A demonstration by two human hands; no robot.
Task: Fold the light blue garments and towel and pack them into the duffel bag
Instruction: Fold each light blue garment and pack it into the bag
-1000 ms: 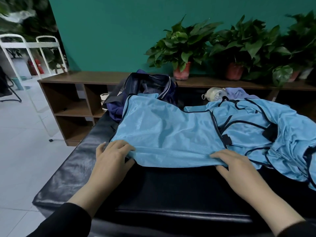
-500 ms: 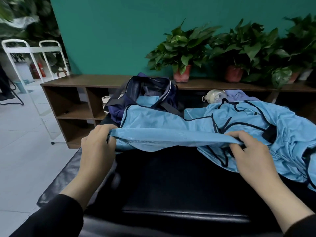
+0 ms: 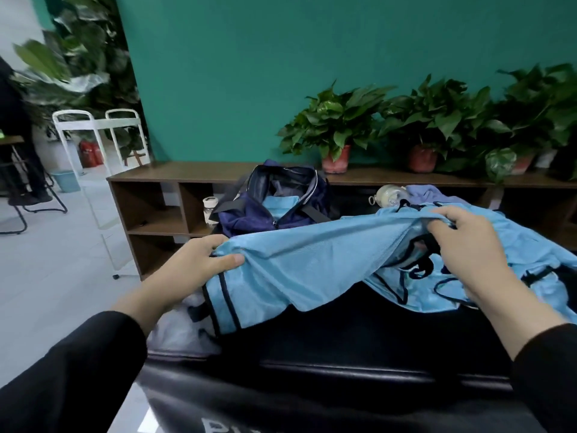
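- Your left hand (image 3: 190, 264) pinches the left edge of the light blue garment (image 3: 315, 264), thumb on top of the cloth and the other fingers curled underneath it.
- Your right hand (image 3: 465, 245) grips the same garment at its right end, fingers curled over a bunched fold near the dark-trimmed openings.
- Between your two hands the cloth hangs lifted as a broad sagging panel, its lower edge drooping toward the black padded bench (image 3: 343, 348); a dark-piped corner hangs down just under your left hand.
- To the right of your right hand lies a rumpled heap of more light blue garments (image 3: 530, 245) with black trim, resting on the bench and touching the piece you hold.
- The navy duffel bag (image 3: 274, 204) stands open at the far side of the bench, just beyond the lifted cloth; a light blue folded piece (image 3: 281, 204) shows inside its mouth.
- Behind the heap sits a clear bottle (image 3: 387, 195) on its side next to a lavender cloth (image 3: 427, 192), which may be the towel, though little of it shows.
- Farther back a brown wooden shelf unit (image 3: 162, 195) runs along the teal wall, with potted plants (image 3: 337, 132) on its top.
- A white metal rack (image 3: 100, 129) stands on the tiled floor at the left.
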